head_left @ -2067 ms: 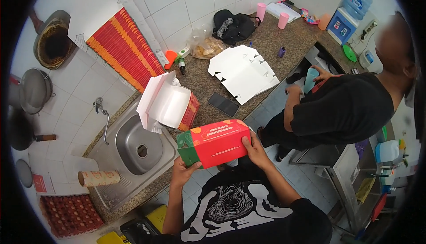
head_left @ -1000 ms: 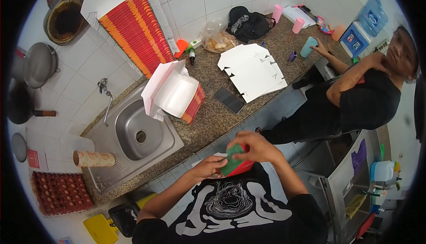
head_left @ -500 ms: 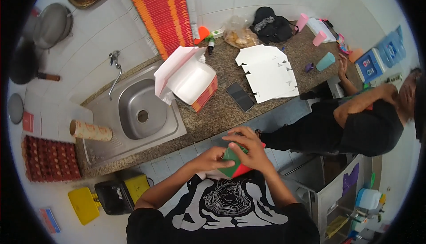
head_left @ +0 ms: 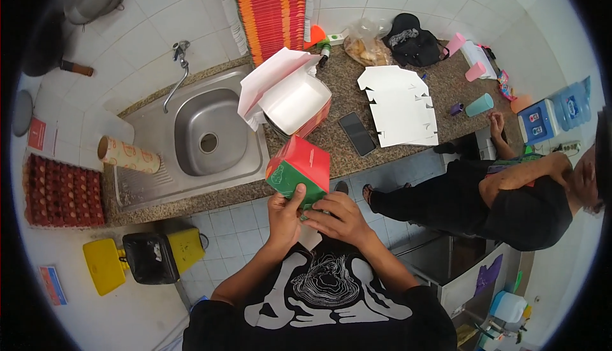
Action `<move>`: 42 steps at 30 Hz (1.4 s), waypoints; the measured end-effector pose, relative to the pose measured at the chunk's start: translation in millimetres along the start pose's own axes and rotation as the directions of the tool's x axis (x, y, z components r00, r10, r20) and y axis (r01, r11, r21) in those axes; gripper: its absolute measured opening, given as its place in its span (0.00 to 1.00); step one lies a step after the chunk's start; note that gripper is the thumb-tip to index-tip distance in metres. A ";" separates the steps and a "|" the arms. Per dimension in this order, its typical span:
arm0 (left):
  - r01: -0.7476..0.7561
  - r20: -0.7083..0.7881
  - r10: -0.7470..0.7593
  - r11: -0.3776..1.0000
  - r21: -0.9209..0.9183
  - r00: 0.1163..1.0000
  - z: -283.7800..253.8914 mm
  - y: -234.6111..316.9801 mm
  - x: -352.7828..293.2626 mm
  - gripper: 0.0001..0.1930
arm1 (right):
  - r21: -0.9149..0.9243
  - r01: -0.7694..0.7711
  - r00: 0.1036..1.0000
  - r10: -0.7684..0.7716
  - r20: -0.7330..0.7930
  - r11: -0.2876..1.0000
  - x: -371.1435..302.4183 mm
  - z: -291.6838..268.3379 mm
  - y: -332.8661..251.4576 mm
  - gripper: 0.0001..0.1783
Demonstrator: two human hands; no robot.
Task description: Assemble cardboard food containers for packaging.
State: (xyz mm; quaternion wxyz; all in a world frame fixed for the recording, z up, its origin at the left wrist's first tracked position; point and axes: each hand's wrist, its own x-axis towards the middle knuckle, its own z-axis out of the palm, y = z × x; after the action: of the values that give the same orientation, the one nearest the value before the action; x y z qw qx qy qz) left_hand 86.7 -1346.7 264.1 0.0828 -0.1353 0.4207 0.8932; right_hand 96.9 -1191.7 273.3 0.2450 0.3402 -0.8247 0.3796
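A red and green cardboard box [head_left: 309,161] is held up in front of my chest, over the counter's near edge. My left hand [head_left: 284,218] grips its green lower side, with the thumb laid on the face. At its near end my right hand [head_left: 339,218] is closed on the edge, fingers bent around the flaps. One pale flap [head_left: 310,239] hangs down between my wrists. Beyond it on the counter is an open box [head_left: 294,110] with a white inside and red outer walls, its lid raised. Flat white cardboard blanks [head_left: 401,109] lie to the right.
A steel sink [head_left: 213,144] with a patterned paper roll [head_left: 129,154] is on the left. A phone [head_left: 357,134] lies between the open box and the blanks. Farther right are a cap [head_left: 414,42], a bag of food [head_left: 368,43] and cups [head_left: 479,105]. Another person [head_left: 472,198] stands at right.
The held box has risen forward and left, away from my chest, and now shows its red and green faces. Both hands have shifted to its near end. The whole view has turned slightly.
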 end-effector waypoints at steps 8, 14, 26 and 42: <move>-0.219 -0.056 0.220 0.975 0.029 0.974 -15.9 -2.9 -9.5 0.15 | -0.035 -0.006 0.997 0.008 0.076 0.999 13.0 10.8 0.4 0.23; -0.207 0.116 0.173 0.868 0.451 0.978 -58.5 -8.3 -14.3 0.17 | 0.075 -0.215 0.975 0.218 -0.031 0.974 26.3 14.6 -22.3 0.23; -0.247 0.095 0.233 0.952 0.179 0.968 -5.5 -26.0 -54.9 0.18 | -0.046 -0.202 0.949 0.184 -0.257 0.978 -13.3 -0.4 -48.7 0.17; -0.042 0.357 -0.080 0.946 0.320 0.931 -17.1 -46.5 -210.9 0.19 | 0.361 -0.441 0.842 0.518 -0.149 0.821 -129.2 -50.5 -146.1 0.11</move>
State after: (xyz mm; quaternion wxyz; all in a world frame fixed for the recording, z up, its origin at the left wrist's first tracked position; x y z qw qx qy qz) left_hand 302.2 -1337.7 285.4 0.1892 0.0444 0.5369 0.8210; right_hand 297.2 -1173.3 284.7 0.1816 0.1060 -0.7770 0.5934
